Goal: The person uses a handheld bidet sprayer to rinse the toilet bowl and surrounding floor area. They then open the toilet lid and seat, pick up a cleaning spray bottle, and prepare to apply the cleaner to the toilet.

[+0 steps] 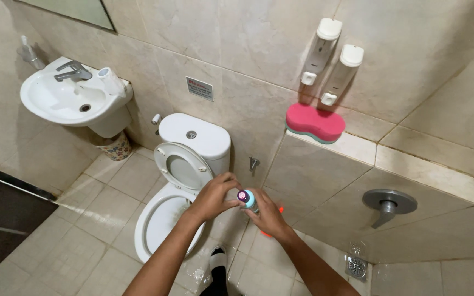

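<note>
Tiled bathroom, hands on bottle

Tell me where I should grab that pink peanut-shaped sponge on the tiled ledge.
Take the pink peanut-shaped sponge at its narrow waist, coming from the front and above. It lies flat on the tiled ledge with its back near the wall, so only the front edge and top are open, and the waist probably fits fingers best.

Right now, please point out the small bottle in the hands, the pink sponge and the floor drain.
small bottle (248,199), head view: light blue body under the cap.
pink sponge (315,121), head view: middle of its pink top.
floor drain (356,267), head view: centre of the metal grate.
</note>
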